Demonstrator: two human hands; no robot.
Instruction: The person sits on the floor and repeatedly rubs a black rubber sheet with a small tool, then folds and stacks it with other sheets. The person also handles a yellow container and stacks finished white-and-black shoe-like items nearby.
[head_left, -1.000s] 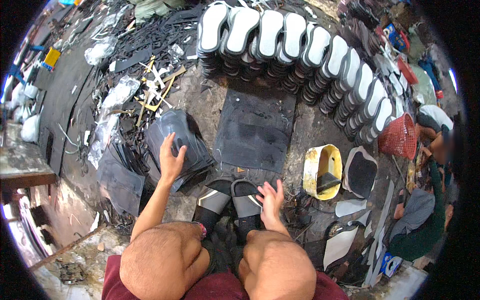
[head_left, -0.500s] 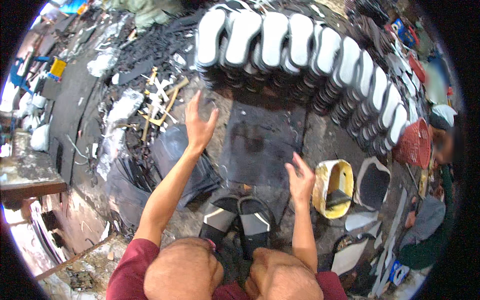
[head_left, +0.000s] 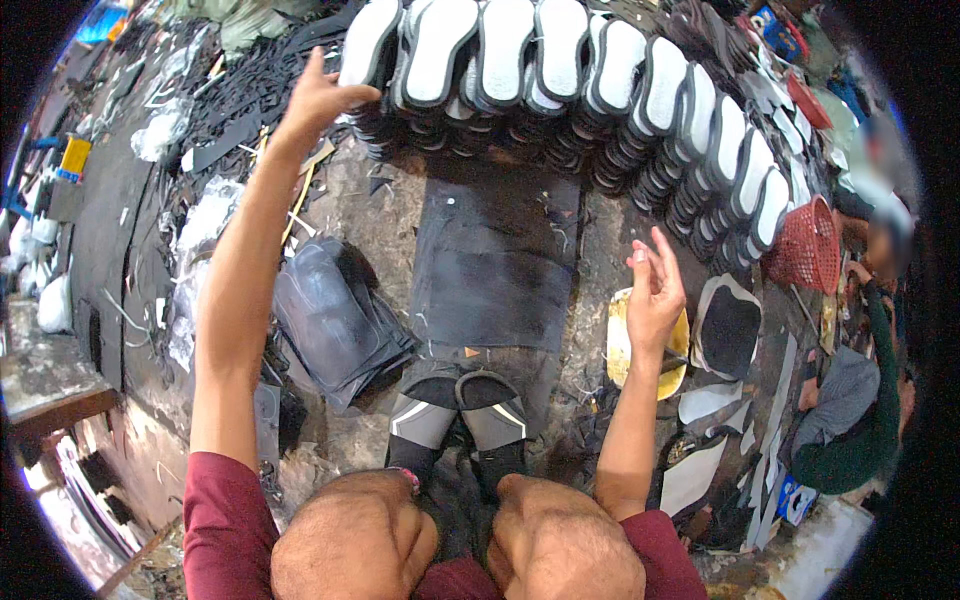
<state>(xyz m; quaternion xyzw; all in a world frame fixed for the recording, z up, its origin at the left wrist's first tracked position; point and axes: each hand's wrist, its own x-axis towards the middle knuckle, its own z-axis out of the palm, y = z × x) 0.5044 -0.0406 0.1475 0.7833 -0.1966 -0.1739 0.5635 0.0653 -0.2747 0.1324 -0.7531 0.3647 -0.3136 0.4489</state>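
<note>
A curved row of tall stacks of shoe soles [head_left: 503, 55], white on top with black edges, runs along the far side of the floor. My left hand [head_left: 322, 100] has reached the leftmost stack [head_left: 370, 40]. Its fingers point up along the stack's left side, with the thumb spread across the lower end; whether they touch it is hard to tell. Hovering over a yellow container [head_left: 620, 345], my right hand [head_left: 655, 300] has its fingers loosely bent and apart, with nothing in them. Between my arms lies a dark flat sheet [head_left: 490, 280] on the ground.
Dark folded sheets [head_left: 335, 315] lie left of my feet [head_left: 455, 420]. Black scraps [head_left: 240, 90] and clear plastic spread at the far left. A red basket [head_left: 803, 245] stands at the right, near another person [head_left: 850, 420]. A black sheet with a pale border [head_left: 727, 330] lies by the yellow container.
My left hand has moved up and left to the leftmost stack. My right hand has risen and shifted right, over the yellow container. The view has tilted slightly.
</note>
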